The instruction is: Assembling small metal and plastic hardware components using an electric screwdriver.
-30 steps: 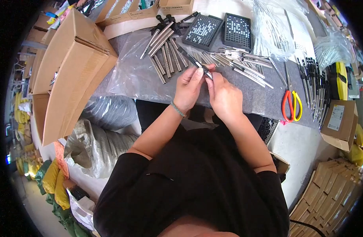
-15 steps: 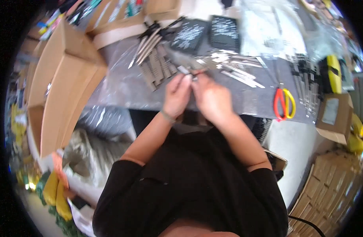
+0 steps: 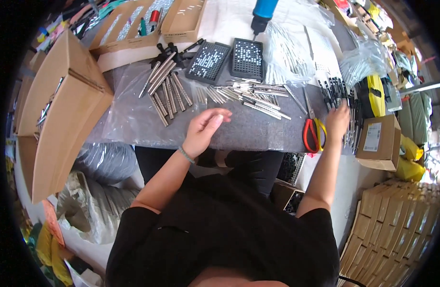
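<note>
My left hand [image 3: 204, 130] hovers over the near part of the table, fingers loosely bent and thumb apart, nothing visible in it. At the right, my right hand [image 3: 338, 122] reaches into a row of slim metal rods with black ends [image 3: 333, 91]. Its fingertips are partly hidden among them, so whether it grips one does not show. Silver metal tubes [image 3: 170, 93] lie in a fanned pile beyond my left hand. More thin silver rods [image 3: 260, 98] are scattered at mid-table. Red-and-yellow-handled scissors [image 3: 314, 134] lie just left of my right hand.
Two black perforated trays [image 3: 208, 62] with small bright pieces sit behind the rods, a blue power tool [image 3: 263, 14] above one. A plastic bag of rods [image 3: 288, 55] lies beside them. Cardboard boxes stand left [image 3: 69, 115] and right [image 3: 380, 143]. A divided carton [image 3: 129, 40] is at the back.
My hands were together over the middle of the table at something small. They have parted: the right moved far right to the black-ended rods, the left slightly left and nearer. The view has shifted.
</note>
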{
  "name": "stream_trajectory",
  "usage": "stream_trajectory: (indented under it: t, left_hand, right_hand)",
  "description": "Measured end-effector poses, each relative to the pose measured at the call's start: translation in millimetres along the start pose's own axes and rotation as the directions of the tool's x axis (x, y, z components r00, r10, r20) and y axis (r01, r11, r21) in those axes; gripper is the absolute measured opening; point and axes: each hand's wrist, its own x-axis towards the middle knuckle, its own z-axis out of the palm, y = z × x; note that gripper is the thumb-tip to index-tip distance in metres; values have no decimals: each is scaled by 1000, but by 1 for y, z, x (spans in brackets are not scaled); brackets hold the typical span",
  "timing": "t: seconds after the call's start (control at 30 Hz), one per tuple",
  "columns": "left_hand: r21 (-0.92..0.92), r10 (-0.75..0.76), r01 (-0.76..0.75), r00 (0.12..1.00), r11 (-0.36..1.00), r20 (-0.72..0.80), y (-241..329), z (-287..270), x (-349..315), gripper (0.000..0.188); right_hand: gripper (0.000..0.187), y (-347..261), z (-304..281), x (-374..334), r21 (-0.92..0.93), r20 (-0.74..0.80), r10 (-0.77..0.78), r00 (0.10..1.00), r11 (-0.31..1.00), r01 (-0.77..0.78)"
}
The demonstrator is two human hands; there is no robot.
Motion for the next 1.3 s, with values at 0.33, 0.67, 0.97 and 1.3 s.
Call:
stream_trajectory:
  t: [0.33,0.67,0.97,1.3]
  left_hand:
    - [373,231,-222,973,901,21,-2,6,-5,19]
    - [495,235,-287,958,820,167,5,8,-10,21]
    - [422,227,-265,964,867,139,3,9,-10,20]
    - [282,35,-24,999,959,-33,18,35,7,23]
  right_hand:
    - [24,-149,3,49,440,117,-368,922,852,284]
    - [32,-140,61,87,534,376,-340,862,840,98]
    - [30,-143,12,95,528,208,-252,945,842,108]
    - [21,-141,-52,-57,842,501,-234,833,352,-408]
